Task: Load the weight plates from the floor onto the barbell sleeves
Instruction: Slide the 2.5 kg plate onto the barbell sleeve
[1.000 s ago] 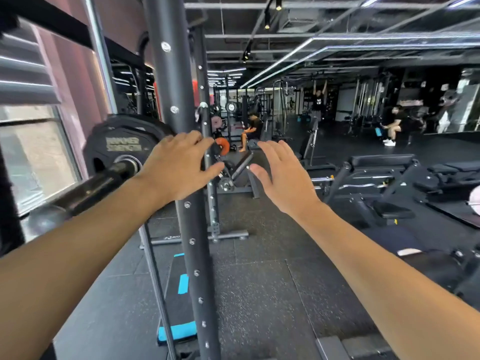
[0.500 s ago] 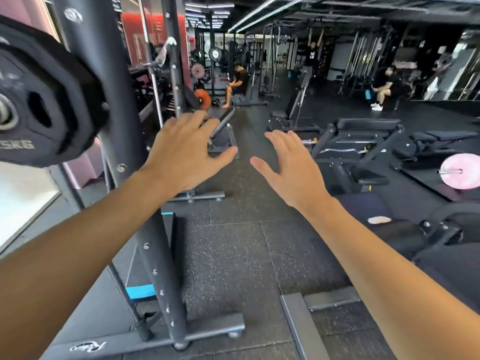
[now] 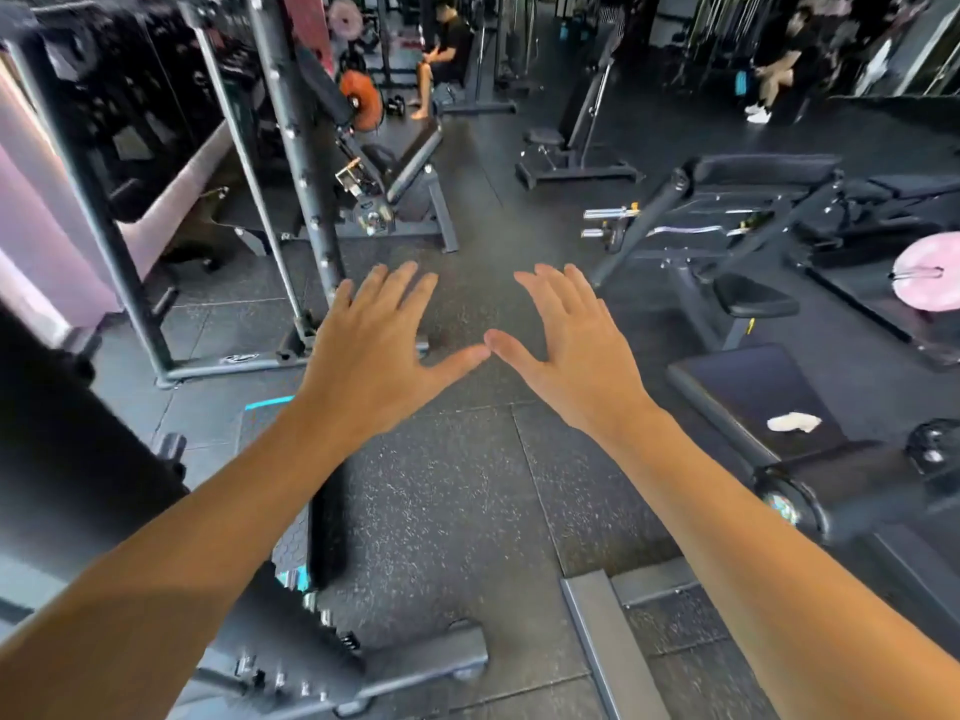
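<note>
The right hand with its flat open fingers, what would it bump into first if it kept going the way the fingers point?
Probably nothing soon. The right hand points forward over bare speckled black rubber floor. The black padded bench sits off to its right, out of line, though depth is hard to judge here.

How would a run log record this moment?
left hand: open, empty | right hand: open, empty | both over floor | no plate held

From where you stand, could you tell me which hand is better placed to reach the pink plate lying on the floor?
The right hand, I'd judge. The pink plate lies far to the right, on that hand's side, while the left hand would have to cross over. Both hands are open and hold nothing.
</note>
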